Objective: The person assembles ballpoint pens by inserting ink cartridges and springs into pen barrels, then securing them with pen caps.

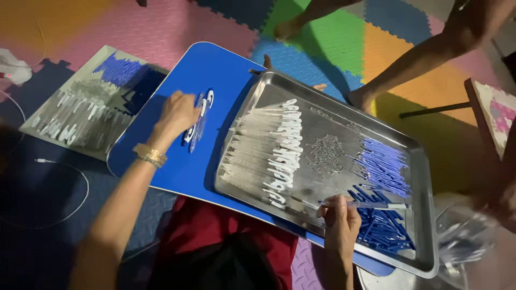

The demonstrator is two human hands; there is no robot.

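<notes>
A blue lap table (177,166) rests over my legs and carries a steel tray (424,215). In the tray lie a row of clear pen barrels with white ends (269,153), a heap of small metal springs (325,156), blue refills (384,166) and blue caps (384,228). My left hand (177,113), with a gold bracelet at the wrist, rests on a small bunch of pens (198,126) lying on the blue table. My right hand (338,215) holds a clear pen barrel (376,205) over the tray's near edge.
A second tray (80,113) with clear barrels and blue parts lies on the foam floor mats at the left. Another person's bare legs and feet (365,94) stand beyond the tray. A clear plastic bag (467,236) lies at the right, near a small low table (492,107).
</notes>
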